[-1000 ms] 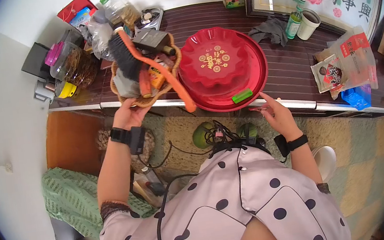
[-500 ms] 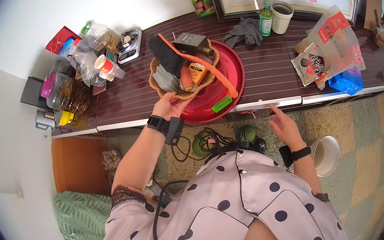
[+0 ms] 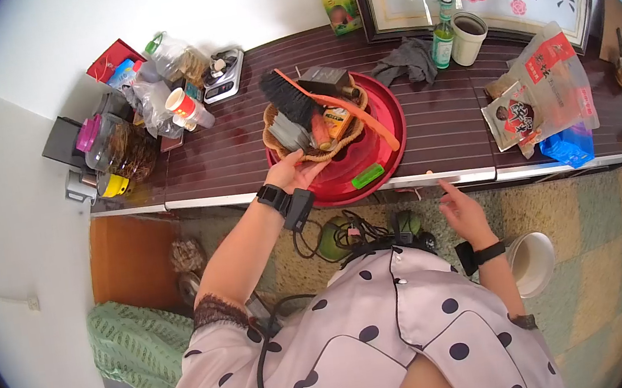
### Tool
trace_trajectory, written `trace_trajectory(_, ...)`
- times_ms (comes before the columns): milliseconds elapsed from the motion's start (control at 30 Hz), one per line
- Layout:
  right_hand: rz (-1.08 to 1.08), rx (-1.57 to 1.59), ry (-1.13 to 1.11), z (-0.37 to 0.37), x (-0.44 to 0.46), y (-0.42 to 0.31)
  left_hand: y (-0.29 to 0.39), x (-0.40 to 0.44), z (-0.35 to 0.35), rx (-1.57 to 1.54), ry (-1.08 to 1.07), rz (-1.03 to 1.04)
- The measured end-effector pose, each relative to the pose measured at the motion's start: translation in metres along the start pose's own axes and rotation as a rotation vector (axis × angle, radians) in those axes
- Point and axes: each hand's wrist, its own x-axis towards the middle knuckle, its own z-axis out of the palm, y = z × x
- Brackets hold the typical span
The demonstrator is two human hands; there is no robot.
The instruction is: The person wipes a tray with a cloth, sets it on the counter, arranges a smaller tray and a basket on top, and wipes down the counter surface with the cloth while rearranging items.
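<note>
My left hand (image 3: 294, 171) grips the near rim of a wicker basket (image 3: 270, 135), thumb on top and fingers beneath. The basket rests on a round red tray (image 3: 392, 109) and partly covers it. Inside lie a brush with black bristles (image 3: 287, 96) and an orange handle (image 3: 374, 124), a dark box (image 3: 325, 80), an orange-yellow packet (image 3: 337, 120) and grey flat pieces (image 3: 289, 132). A bright green object (image 3: 368, 176) sits on the tray's front. My right hand (image 3: 462, 211) holds nothing, its fingers apart just below the counter edge.
Jars, bags and paper cups (image 3: 179, 101) crowd the left end beside a scale (image 3: 225, 76). A grey cloth (image 3: 407, 62), green bottle (image 3: 443, 41) and white cup (image 3: 470, 38) stand behind. Food bags (image 3: 542, 97) lie right. A white bucket (image 3: 532, 263) is on the floor.
The whole view has shifted slightly, so the counter appears lower and further right. My left hand keeps its grip on the basket, and the right hand stays near the counter edge.
</note>
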Motion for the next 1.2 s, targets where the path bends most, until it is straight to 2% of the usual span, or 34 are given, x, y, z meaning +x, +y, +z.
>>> trace_trajectory(133, 0.008, -0.013, -0.049, 0.007, 0.006, -0.008, 0.006, 0.000, -0.004, 0.095, -0.084, -0.062)
trace_trajectory(333, 0.005, 0.005, -0.091, 0.011, 0.010, -0.004, 0.024, -0.031, 0.000, 0.184, -0.082, -0.097)
trace_trajectory(500, -0.011, 0.052, -0.095, 0.018, 0.024, -0.002, 0.027, -0.051, -0.027, 0.307, -0.093, -0.029)
trace_trajectory(567, 0.108, 0.254, -0.071, 0.024, 0.035, -0.014, 0.025, -0.065, -0.033, 0.392, -0.068, 0.078)
trace_trajectory(600, 0.160, 0.385, -0.118, 0.027, 0.041, -0.021, 0.023, -0.070, -0.038, 0.328, 0.037, 0.061)
trace_trajectory(633, 0.162, 0.382, -0.118, 0.033, 0.048, -0.026, 0.018, -0.070, -0.047, 0.324, 0.036, 0.058)
trace_trajectory(700, 0.420, 0.722, -0.230, 0.050, 0.063, -0.035, 0.004, -0.060, -0.074, 0.290, 0.169, 0.137)
trace_trajectory(833, 0.530, 0.797, -0.264, 0.063, 0.080, -0.071, -0.018, -0.045, -0.097, 0.213, 0.163, 0.064)
trace_trajectory(933, 0.541, 0.750, -0.162, 0.059, 0.081, -0.085, -0.023, -0.039, -0.098, 0.153, 0.103, 0.062)
trace_trajectory(1000, 0.373, 0.438, 0.030, 0.050, 0.080, -0.085, -0.024, -0.036, -0.099, 0.121, 0.047, 0.071)
trace_trajectory(1033, 0.375, 0.428, 0.033, 0.044, 0.080, -0.085, -0.025, -0.035, -0.100, 0.120, 0.051, 0.073)
trace_trajectory(1100, 0.122, 0.326, 0.088, 0.032, 0.081, -0.089, -0.027, -0.033, -0.103, 0.112, 0.050, 0.069)
trace_trajectory(1133, 0.123, 0.317, 0.090, 0.026, 0.082, -0.096, -0.027, -0.032, -0.104, 0.104, 0.035, 0.071)
trace_trajectory(1200, -0.033, 0.235, 0.111, 0.020, 0.086, -0.113, -0.030, -0.029, -0.107, 0.095, 0.015, 0.071)
